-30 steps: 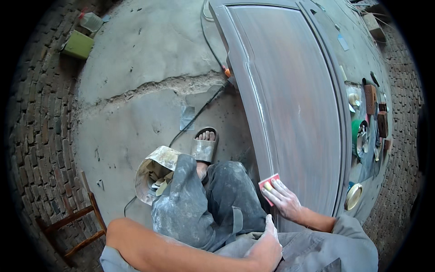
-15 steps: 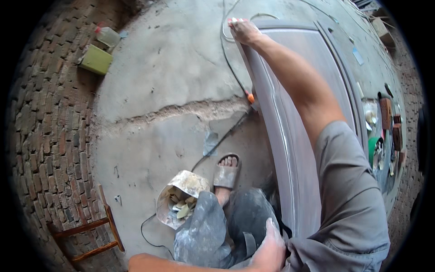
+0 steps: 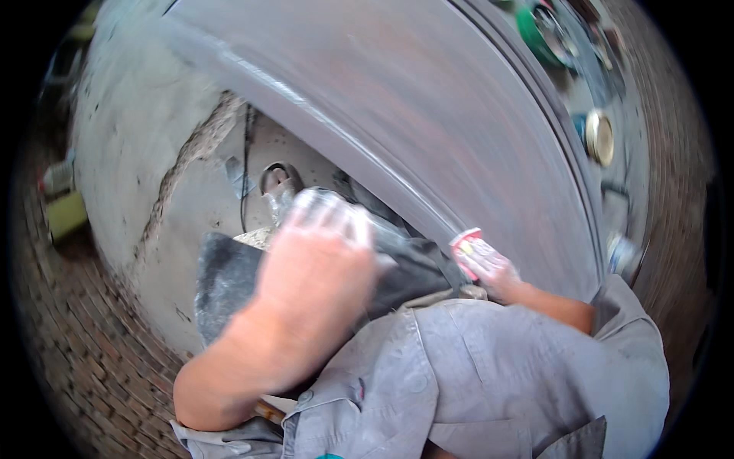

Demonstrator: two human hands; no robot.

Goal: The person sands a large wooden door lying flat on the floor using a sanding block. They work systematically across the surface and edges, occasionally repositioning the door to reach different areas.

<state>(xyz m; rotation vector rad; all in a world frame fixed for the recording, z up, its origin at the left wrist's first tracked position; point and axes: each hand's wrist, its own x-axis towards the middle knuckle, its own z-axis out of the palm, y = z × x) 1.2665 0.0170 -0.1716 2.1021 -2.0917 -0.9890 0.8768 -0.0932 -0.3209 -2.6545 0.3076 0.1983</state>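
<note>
— Head view: what are my two hands doing?

— I see my left hand (image 3: 317, 260) raised close to the lens, blurred, back toward me, fingers loosely spread and holding nothing. My right hand (image 3: 489, 268) is low at the near edge of the grey panel (image 3: 428, 115), fingers curled around one red and white sanding pad (image 3: 468, 245), pressed against the panel's rim.

— Where does that pad sit?

— At the panel's lower edge, just beside my knee in dark trousers (image 3: 229, 283).

— Any containers?

— On the right I count one round tin (image 3: 599, 136) with a pale inside; I cannot tell what is in it. Above it lies one green round thing (image 3: 535, 30), too blurred to read.

— Anything else?

— One sandalled foot (image 3: 277, 180) on the concrete floor (image 3: 138, 153), one dark cable (image 3: 245, 176) beside it, and one yellow-green box (image 3: 65, 214) far left.
</note>
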